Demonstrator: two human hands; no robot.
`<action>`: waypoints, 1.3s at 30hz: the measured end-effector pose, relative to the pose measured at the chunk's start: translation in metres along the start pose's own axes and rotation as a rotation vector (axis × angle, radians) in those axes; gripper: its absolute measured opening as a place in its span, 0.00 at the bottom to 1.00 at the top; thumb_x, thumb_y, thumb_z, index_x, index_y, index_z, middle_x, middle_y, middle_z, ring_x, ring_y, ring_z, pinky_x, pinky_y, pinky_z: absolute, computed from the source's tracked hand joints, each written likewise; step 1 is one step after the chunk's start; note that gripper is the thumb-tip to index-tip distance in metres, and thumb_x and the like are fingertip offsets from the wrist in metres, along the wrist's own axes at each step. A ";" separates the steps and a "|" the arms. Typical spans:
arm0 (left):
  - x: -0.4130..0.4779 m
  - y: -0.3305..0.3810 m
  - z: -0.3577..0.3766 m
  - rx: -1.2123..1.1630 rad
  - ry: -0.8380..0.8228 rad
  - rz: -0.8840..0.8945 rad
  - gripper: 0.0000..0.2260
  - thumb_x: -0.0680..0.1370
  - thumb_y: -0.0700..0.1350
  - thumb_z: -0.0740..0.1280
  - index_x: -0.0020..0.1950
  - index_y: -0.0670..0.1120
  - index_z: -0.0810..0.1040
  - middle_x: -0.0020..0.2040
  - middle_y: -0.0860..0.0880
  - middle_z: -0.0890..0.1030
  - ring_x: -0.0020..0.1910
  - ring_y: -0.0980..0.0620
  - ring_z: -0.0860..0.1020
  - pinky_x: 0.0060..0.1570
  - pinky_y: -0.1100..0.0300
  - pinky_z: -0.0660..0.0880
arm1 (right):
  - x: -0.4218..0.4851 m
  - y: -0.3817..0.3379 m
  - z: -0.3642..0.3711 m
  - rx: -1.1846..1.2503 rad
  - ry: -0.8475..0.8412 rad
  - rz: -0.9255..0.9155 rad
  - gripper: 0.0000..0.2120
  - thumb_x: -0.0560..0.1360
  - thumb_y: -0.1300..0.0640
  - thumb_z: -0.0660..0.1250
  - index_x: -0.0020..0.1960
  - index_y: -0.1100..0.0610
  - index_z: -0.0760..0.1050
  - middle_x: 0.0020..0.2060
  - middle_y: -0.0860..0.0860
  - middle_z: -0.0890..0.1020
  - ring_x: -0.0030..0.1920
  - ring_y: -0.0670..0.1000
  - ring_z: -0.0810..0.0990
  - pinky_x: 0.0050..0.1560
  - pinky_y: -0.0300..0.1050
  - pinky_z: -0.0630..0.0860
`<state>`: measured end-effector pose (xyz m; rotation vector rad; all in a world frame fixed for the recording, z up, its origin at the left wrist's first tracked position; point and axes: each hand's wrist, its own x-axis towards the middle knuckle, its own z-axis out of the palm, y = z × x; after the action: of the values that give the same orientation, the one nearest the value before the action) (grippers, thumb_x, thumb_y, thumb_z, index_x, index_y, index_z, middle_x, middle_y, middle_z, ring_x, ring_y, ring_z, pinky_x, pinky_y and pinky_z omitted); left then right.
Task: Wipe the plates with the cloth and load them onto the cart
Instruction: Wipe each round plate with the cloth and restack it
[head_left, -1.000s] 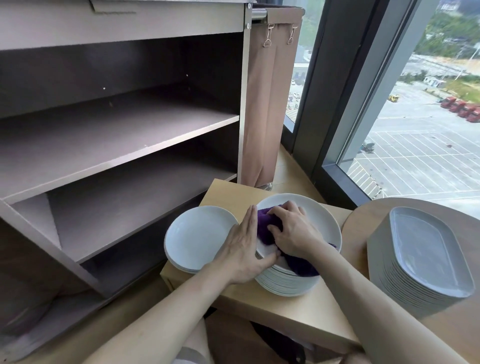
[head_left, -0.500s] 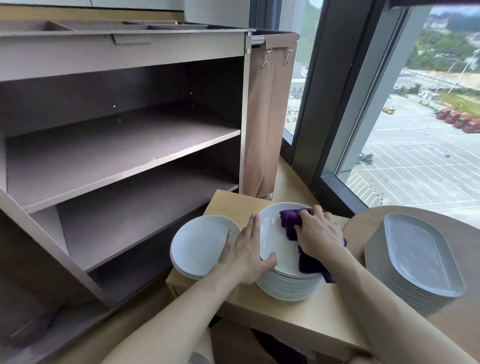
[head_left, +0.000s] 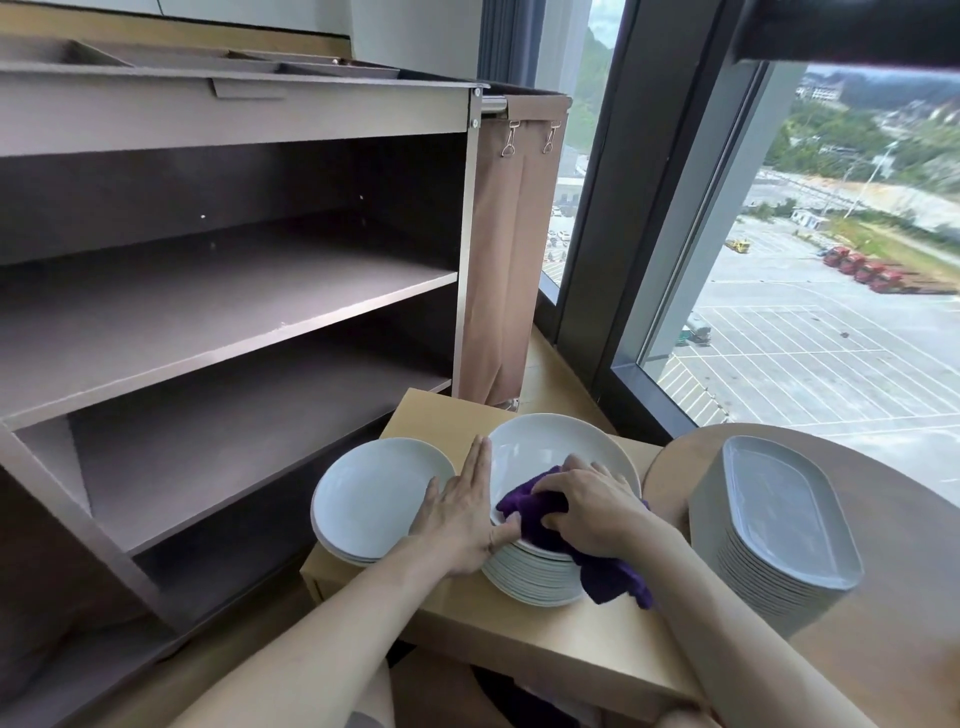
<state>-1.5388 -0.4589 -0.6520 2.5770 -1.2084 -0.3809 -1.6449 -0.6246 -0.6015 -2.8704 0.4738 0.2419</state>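
Right hand (head_left: 587, 506) is working the purple cloth (head_left: 527, 506): grip clamped on it, fingers curled over the wad, pressing it into the near part of the top plate (head_left: 545, 447). A loose tail of cloth is hanging over the near rim, lower centre-right of frame.

Left hand (head_left: 462, 512) is bracing, grip apart. Its fingers are lying straight along the plate's left edge and the thumb is resting on the near rim.

The top plate is sitting on the tall stack of round plates (head_left: 535, 577) at lower centre, on the light wood desk (head_left: 519, 639). A shorter stack (head_left: 374, 499) is sitting just left of it, partly under the left hand.

The cart (head_left: 234, 301) is filling the left half of frame, with a brown bag (head_left: 509, 260) hanging off its right end. Oval plates (head_left: 779, 514) are stacked at lower right.

Judging the step: wiping is under way, loading probably not started.

Handling, as a guess: the plates are looking glazed, so stiff, brittle and slick. One alone is likely light, the whole stack heavy. Best hold is at the rim, thumb on top and fingers under, lifting straight up so it is not scraping the plate below. The cloth is soft and limp, so any pinch is going to work.
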 end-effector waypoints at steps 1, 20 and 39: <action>0.000 -0.001 0.000 -0.011 0.000 0.013 0.44 0.80 0.66 0.54 0.80 0.48 0.28 0.82 0.51 0.33 0.79 0.47 0.60 0.77 0.42 0.54 | 0.001 0.000 0.001 0.025 -0.002 -0.011 0.18 0.80 0.45 0.66 0.69 0.38 0.74 0.58 0.46 0.69 0.61 0.52 0.67 0.58 0.51 0.64; -0.001 0.001 0.000 -0.024 0.047 -0.011 0.49 0.77 0.70 0.58 0.80 0.49 0.29 0.81 0.54 0.31 0.71 0.45 0.70 0.57 0.47 0.74 | 0.053 -0.006 0.014 0.022 0.267 0.103 0.17 0.82 0.46 0.59 0.70 0.48 0.71 0.66 0.51 0.71 0.67 0.58 0.70 0.64 0.57 0.70; -0.001 0.002 -0.003 -0.043 0.017 -0.014 0.48 0.78 0.69 0.58 0.81 0.48 0.29 0.81 0.55 0.30 0.72 0.46 0.71 0.56 0.50 0.75 | -0.023 0.007 0.003 -0.007 0.087 0.035 0.20 0.85 0.44 0.44 0.48 0.48 0.73 0.48 0.46 0.72 0.52 0.53 0.74 0.58 0.52 0.68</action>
<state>-1.5399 -0.4585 -0.6481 2.5484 -1.1647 -0.3825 -1.6696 -0.6239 -0.6009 -2.8902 0.5408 0.1257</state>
